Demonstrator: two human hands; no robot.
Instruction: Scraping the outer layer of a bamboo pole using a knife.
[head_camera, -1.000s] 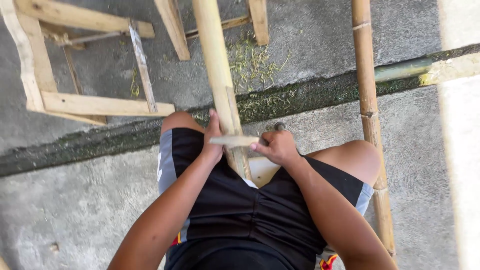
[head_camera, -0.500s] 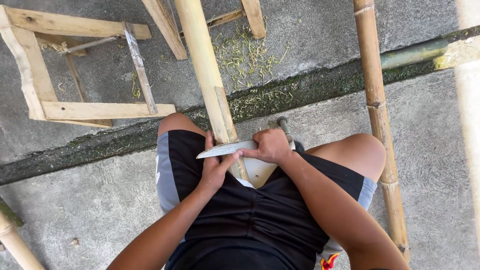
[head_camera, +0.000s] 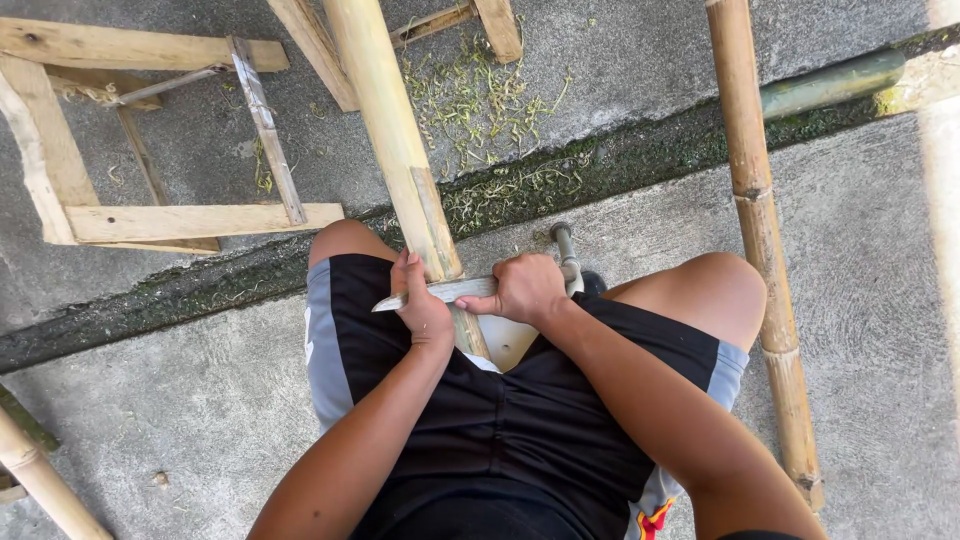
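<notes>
I'm gripping the knife (head_camera: 440, 292) handle in my closed right hand (head_camera: 522, 288), blade lying across the bamboo pole (head_camera: 395, 140) between my knees. My left hand (head_camera: 420, 305) is pressing its palm on the blade's back, fingers curled around the pole.

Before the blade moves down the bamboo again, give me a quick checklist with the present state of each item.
1. Right hand gripping the knife handle: ok.
2. Left hand pressing on the blade's back: ok.
3. Blade lying across the bamboo pole: ok.
4. Left fingers clear of the cutting edge: cannot tell.
5. Pole braced between the knees: ok.
6. Thighs clear of the blade's path: not ok, it sits just above the shorts.
</notes>
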